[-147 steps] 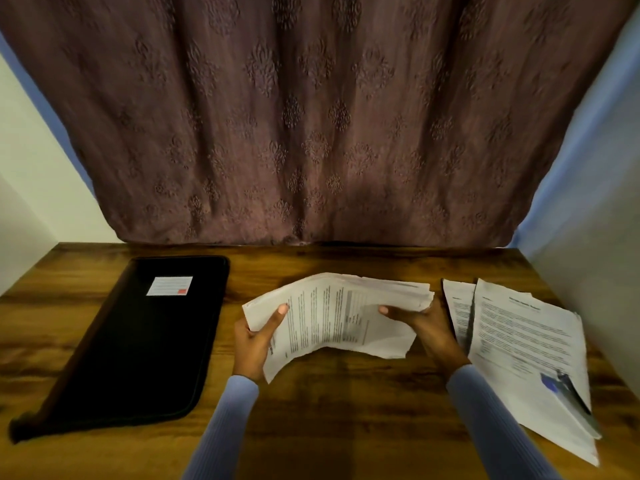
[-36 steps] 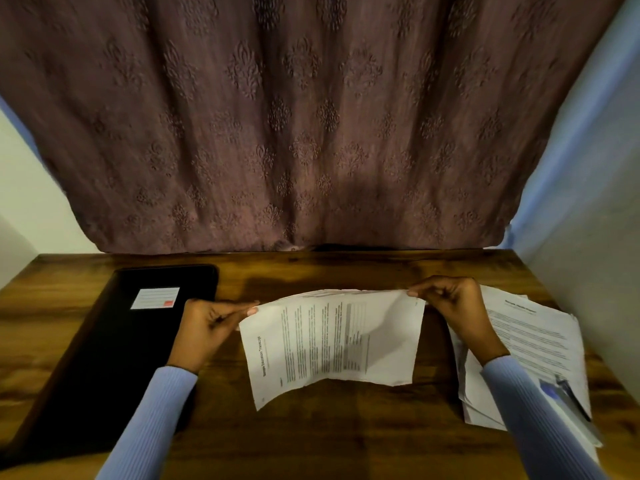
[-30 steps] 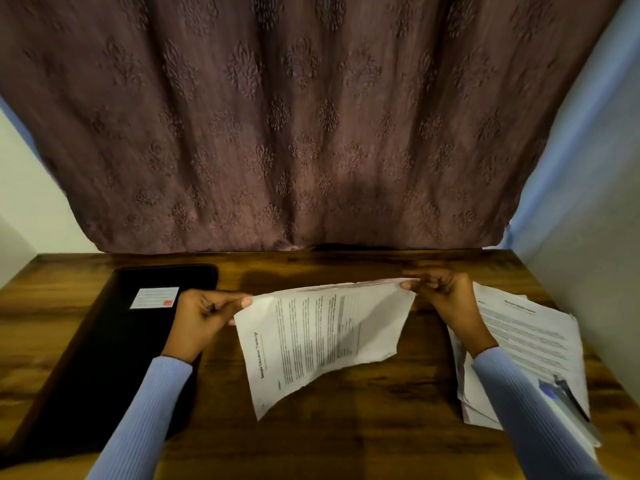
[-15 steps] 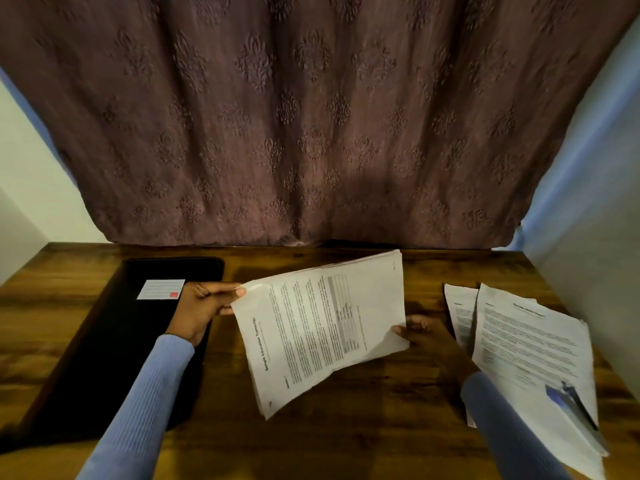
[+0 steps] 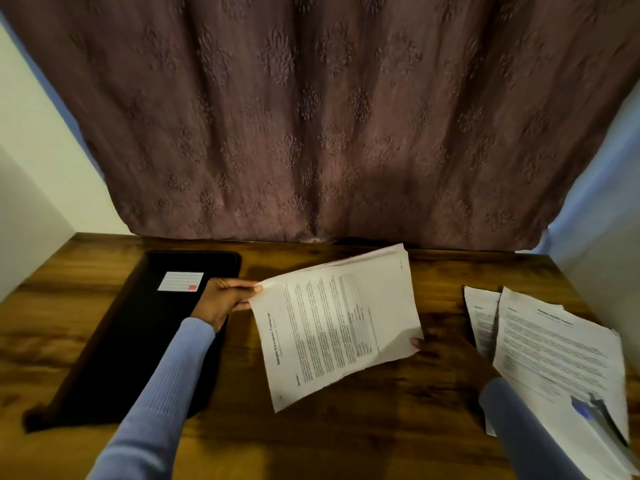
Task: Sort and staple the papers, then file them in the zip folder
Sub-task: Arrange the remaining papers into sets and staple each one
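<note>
A stack of printed papers [image 5: 339, 323] hangs tilted above the middle of the wooden desk. My left hand [image 5: 223, 299] pinches its upper left corner. My right hand [image 5: 446, 351] holds the stack at its lower right edge, fingers partly hidden under the sheets. A black zip folder [image 5: 138, 341] with a white label lies flat and closed at the left, under my left forearm. A second pile of papers [image 5: 554, 355] lies at the right, with a blue and black stapler [image 5: 595, 415] resting on its near corner.
The wooden desk [image 5: 346, 438] is boxed in by white walls at left and right and a brown patterned curtain [image 5: 311, 133] at the back. Bare wood shows in front of the held stack.
My right hand has left the stack's top right corner and moved down to its lower right edge. The stack has swung up and tilted. My left hand keeps its pinch.
</note>
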A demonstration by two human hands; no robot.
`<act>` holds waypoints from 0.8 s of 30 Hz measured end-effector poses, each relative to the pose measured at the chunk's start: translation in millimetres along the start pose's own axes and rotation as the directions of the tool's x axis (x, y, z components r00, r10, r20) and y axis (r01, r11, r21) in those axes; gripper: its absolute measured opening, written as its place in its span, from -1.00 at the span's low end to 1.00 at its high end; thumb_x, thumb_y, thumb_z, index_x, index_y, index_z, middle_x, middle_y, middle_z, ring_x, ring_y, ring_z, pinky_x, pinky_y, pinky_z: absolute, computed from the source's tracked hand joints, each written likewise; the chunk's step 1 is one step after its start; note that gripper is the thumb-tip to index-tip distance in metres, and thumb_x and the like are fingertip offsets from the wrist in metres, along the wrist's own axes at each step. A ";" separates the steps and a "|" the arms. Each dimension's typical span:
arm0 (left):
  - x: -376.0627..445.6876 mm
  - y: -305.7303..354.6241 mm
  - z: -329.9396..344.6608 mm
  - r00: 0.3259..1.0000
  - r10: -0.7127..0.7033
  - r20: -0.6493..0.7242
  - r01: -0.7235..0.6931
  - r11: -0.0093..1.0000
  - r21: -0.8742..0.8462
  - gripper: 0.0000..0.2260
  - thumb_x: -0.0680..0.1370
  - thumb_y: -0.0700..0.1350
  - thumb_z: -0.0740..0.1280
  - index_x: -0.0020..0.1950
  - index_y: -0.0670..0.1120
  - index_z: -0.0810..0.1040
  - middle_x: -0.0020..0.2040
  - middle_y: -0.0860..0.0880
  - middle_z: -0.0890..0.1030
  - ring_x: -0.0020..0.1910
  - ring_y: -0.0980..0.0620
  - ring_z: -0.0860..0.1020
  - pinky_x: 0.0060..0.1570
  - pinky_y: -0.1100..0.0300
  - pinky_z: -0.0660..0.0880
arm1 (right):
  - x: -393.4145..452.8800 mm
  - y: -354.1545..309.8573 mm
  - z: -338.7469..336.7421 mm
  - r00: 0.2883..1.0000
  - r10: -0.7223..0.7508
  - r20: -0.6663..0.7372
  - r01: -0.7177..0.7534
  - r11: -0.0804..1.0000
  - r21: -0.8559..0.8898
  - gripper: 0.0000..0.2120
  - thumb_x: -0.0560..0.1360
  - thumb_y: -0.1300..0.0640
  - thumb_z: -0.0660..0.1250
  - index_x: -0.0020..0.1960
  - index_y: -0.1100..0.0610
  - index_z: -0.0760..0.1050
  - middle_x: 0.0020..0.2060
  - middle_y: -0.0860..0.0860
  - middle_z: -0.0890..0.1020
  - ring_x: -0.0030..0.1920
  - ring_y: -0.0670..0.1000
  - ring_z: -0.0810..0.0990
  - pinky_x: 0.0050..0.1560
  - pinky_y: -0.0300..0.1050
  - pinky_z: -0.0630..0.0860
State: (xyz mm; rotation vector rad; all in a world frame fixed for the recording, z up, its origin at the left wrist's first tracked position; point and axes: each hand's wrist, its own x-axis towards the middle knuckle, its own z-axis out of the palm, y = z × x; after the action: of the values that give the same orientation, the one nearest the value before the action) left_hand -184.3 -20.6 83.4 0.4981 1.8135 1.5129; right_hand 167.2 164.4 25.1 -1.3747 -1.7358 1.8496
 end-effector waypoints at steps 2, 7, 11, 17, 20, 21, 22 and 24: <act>2.3 -2.3 -2.4 1.000 0.001 -0.001 -0.001 0.998 0.064 -0.86 0.41 -0.35 0.41 -0.05 -0.24 0.63 -0.17 -0.09 0.66 -0.26 0.05 0.66 -0.31 0.29 0.59 | 1.5 -1.4 -2.2 0.999 0.046 0.029 -0.047 0.998 0.034 -0.81 0.48 0.30 0.33 0.09 0.24 0.45 0.06 0.24 0.57 -0.16 0.02 0.58 -0.26 -0.19 0.58; 9.0 -11.3 -7.6 0.999 -0.030 0.022 0.027 0.990 0.136 -0.83 0.42 -0.37 0.39 0.00 -0.27 0.61 -0.20 -0.10 0.66 -0.16 -0.05 0.62 -0.25 0.23 0.62 | 2.4 -8.6 -8.2 0.995 0.075 -0.065 -0.076 0.997 -0.002 -0.88 0.44 0.30 0.37 -0.04 0.18 0.49 -0.02 0.16 0.56 -0.17 -0.03 0.56 -0.38 -0.28 0.52; 12.2 -22.9 -10.1 0.998 -0.059 0.034 0.053 0.988 0.146 -0.79 0.43 -0.35 0.40 0.05 -0.31 0.59 -0.06 -0.20 0.63 -0.12 -0.05 0.62 -0.25 0.25 0.61 | 3.5 -13.4 -9.7 0.987 0.154 -0.034 -0.148 0.978 0.146 -0.82 0.41 0.38 0.37 -0.07 0.17 0.48 -0.07 0.13 0.55 -0.17 0.05 0.57 -0.48 -0.25 0.54; 13.9 -39.9 -9.6 0.991 -0.126 0.036 0.122 0.987 0.104 -0.75 0.43 -0.41 0.36 0.11 -0.37 0.55 0.04 -0.27 0.59 -0.13 -0.10 0.59 0.06 0.00 0.50 | -0.1 -8.3 -9.9 0.993 0.040 -0.107 -0.028 0.994 0.105 -0.78 0.45 0.28 0.37 -0.02 0.02 0.44 0.02 0.06 0.51 -0.04 0.03 0.56 -0.40 -0.37 0.51; 12.2 -44.6 -8.1 0.988 -0.149 0.038 0.145 0.985 0.089 -0.74 0.44 -0.41 0.35 0.12 -0.38 0.53 0.05 -0.27 0.58 -0.12 -0.07 0.58 0.06 0.00 0.47 | -1.3 -9.3 -8.1 0.990 0.013 -0.143 0.013 0.984 0.179 -0.82 0.47 0.33 0.31 0.04 0.15 0.43 -0.08 0.07 0.53 -0.21 -0.03 0.56 -0.49 -0.39 0.48; 12.0 -45.6 -7.3 0.987 -0.155 0.035 0.152 0.985 0.083 -0.74 0.44 -0.41 0.34 0.13 -0.38 0.53 0.05 -0.27 0.58 -0.10 -0.09 0.58 0.06 0.00 0.47 | 0.0 -7.8 -8.7 0.989 -0.010 -0.145 0.034 0.986 0.165 -0.79 0.48 0.34 0.29 0.11 0.23 0.42 -0.04 0.11 0.53 -0.22 -0.03 0.58 -0.47 -0.39 0.49; 12.2 -46.6 -7.0 0.986 -0.161 0.034 0.158 0.984 0.079 -0.74 0.44 -0.41 0.34 0.12 -0.37 0.53 0.06 -0.27 0.58 -0.06 -0.12 0.57 0.06 0.00 0.47 | -0.4 -6.7 -8.9 0.988 -0.028 -0.150 0.053 0.986 0.160 -0.78 0.49 0.36 0.26 0.14 0.28 0.42 -0.04 0.13 0.54 -0.23 -0.03 0.59 -0.44 -0.38 0.50; 13.2 -48.1 -6.5 0.985 -0.172 0.028 0.170 0.983 0.073 -0.75 0.44 -0.41 0.35 0.11 -0.36 0.54 0.08 -0.29 0.58 0.00 -0.16 0.56 0.07 0.00 0.47 | 0.1 -6.2 -8.6 0.981 -0.052 -0.185 0.073 0.991 0.113 -0.88 0.49 0.39 0.24 -0.01 0.24 0.47 -0.13 0.10 0.53 -0.22 -0.05 0.55 -0.34 -0.36 0.54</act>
State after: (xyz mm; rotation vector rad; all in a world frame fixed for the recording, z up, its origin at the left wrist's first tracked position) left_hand -190.8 -27.5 34.0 0.3883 1.8382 1.3207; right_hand 171.1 171.6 31.9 -1.3786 -1.5361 1.7069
